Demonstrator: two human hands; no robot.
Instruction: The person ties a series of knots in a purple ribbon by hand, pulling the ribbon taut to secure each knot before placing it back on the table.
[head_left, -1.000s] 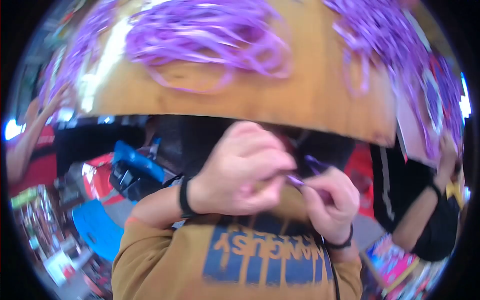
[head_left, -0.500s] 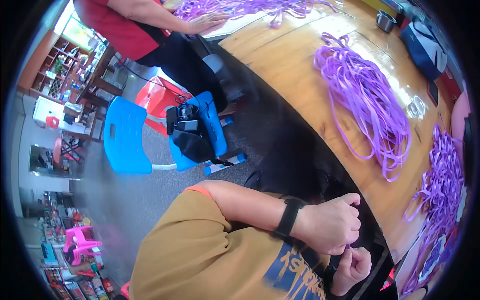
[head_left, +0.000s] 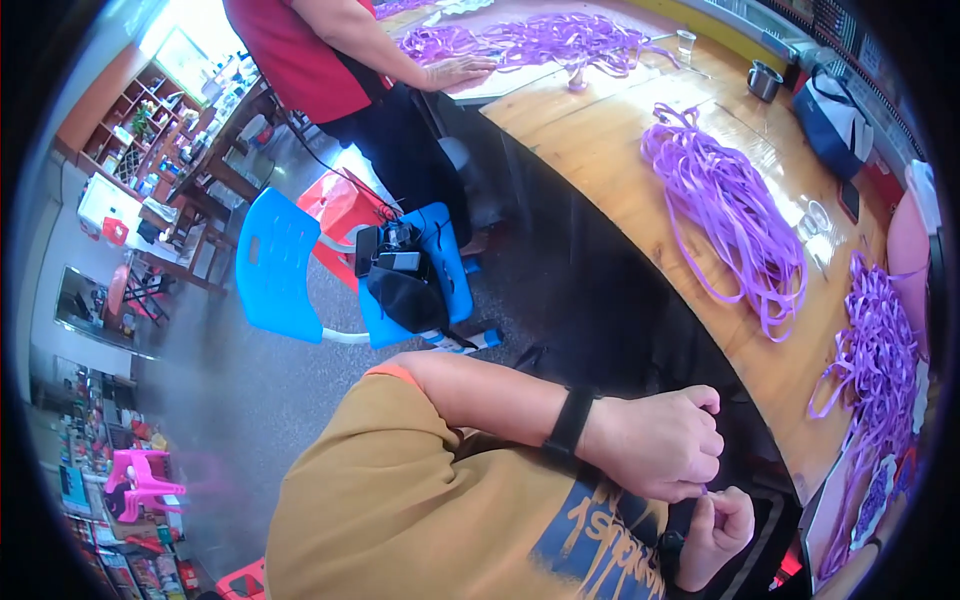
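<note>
Close together in front of my body, both my hands are closed. My left hand [head_left: 652, 445], with a black band at the wrist, makes a fist with its knuckles upward. Just below it my right hand [head_left: 724, 530] pinches with thumb and forefinger. A tiny bit of purple ribbon [head_left: 704, 490] shows where the two hands meet; the rest of it is hidden by the fingers. A long bundle of purple ribbon [head_left: 725, 210] lies on the wooden table beyond my hands. To its right, near the table's edge, is another tangled purple heap [head_left: 872, 345].
The curved wooden table [head_left: 600, 170] bears more ribbon [head_left: 560, 42], a metal cup [head_left: 764, 80], a blue-and-white bag [head_left: 835, 120] and a phone [head_left: 849, 200]. A person in red [head_left: 300, 60] stands at the far side. A blue chair [head_left: 280, 265] holds black gear.
The view has shifted, so the table and chair sit slightly differently in it. My hands stay together in nearly the same pose. The other person's hand still rests at the table.
</note>
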